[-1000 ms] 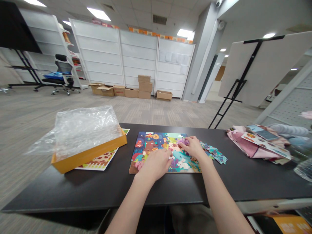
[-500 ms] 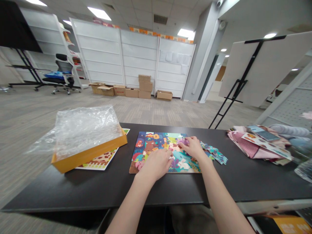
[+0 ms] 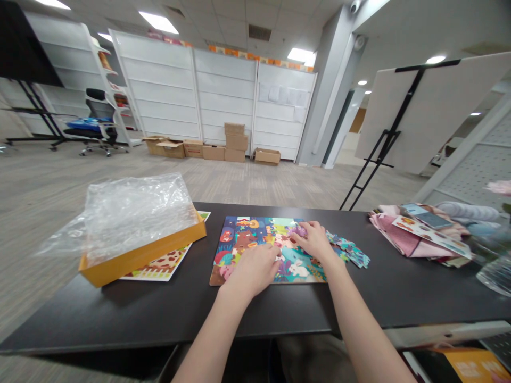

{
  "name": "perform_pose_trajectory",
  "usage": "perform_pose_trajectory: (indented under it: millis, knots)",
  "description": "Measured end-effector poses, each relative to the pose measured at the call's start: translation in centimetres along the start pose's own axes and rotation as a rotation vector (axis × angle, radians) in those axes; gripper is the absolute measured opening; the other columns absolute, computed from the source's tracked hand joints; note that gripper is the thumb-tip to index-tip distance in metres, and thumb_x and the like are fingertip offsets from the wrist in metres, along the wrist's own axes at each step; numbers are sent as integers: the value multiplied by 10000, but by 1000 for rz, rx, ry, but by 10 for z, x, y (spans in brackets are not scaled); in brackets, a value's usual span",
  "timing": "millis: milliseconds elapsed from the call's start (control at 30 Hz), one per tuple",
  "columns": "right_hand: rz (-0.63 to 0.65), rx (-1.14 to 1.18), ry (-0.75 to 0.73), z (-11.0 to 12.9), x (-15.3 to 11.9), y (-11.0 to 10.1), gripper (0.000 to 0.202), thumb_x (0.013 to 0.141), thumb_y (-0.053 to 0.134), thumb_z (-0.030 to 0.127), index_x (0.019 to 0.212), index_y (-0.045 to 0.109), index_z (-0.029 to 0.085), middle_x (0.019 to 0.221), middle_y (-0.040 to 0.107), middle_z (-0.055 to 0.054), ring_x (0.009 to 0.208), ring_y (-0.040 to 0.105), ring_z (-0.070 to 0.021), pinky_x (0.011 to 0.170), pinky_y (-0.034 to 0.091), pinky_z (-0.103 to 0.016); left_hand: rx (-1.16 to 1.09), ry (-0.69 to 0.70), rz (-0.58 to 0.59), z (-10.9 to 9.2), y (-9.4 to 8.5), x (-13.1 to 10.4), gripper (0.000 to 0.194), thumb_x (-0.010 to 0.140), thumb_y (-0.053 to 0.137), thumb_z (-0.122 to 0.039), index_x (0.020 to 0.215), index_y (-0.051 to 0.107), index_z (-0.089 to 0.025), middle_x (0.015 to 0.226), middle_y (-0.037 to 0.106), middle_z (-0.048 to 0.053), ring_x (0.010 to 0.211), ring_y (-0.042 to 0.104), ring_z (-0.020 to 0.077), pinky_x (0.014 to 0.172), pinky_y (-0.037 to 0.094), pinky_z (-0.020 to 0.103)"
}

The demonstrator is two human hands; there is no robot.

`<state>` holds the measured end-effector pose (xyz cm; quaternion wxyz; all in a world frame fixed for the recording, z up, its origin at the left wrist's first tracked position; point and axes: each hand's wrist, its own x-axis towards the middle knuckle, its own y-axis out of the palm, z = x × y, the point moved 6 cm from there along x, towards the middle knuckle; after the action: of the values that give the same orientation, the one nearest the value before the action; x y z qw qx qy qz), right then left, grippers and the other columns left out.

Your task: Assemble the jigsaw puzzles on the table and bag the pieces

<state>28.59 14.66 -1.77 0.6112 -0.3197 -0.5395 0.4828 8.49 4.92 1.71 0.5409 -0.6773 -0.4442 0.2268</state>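
Observation:
A colourful puzzle board (image 3: 243, 239) with animal pictures lies flat on the black table. My left hand (image 3: 257, 267) rests over its lower middle, fingers bent and pointing right; whatever is under the fingertips is too small to make out. My right hand (image 3: 313, 240) is over the upper right part, thumb and fingers curved down near a purple picture area; its fingertips touch the puzzle, and any piece there cannot be told. Loose blue-green puzzle pieces (image 3: 353, 251) lie in a pile just right of the board, beside my right wrist.
On the left, an orange box (image 3: 147, 254) with clear plastic wrap (image 3: 138, 213) sits partly over a picture sheet (image 3: 170, 266). Pink cloths (image 3: 393, 234) and a phone (image 3: 433, 218) are at the right, near a clear glass vase (image 3: 495, 274). The black table's front edge (image 3: 120, 346) is close.
The whole view has shifted slightly, moving the scene a little left. Both hands keep nearly the same places on the puzzle.

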Motion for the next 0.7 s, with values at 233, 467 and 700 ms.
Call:
perform_pose_trajectory:
  millis: [233, 467, 700]
  knots:
    - [32, 14, -58, 5, 1, 0, 350, 888, 622, 524, 1058, 793, 271, 1100, 662, -133, 1072, 581, -285, 979, 391, -420, -2, 7, -1, 0, 1, 1, 227, 989, 487, -297, 1069, 671, -189, 1090, 728, 94, 1040, 684, 302, 869, 543, 407]
    - [-112, 92, -25, -3, -1, -18, 449, 859, 636, 510, 1175, 746, 211, 1181, 650, -159, 1096, 597, -307, 982, 441, -434, 5, -9, 5, 1, -1, -1, 203, 981, 494, -289, 1060, 662, -207, 1091, 728, 82, 1026, 695, 289, 841, 541, 382]
    - [-206, -26, 465, -111, -22, -69, 391, 866, 549, 400, 1093, 773, 174, 1129, 701, -201, 1023, 668, -352, 885, 500, -465, -16, -5, -6, 4, 1, 0, 207, 983, 490, -294, 1075, 653, -208, 1110, 725, 92, 1042, 690, 275, 856, 524, 360]
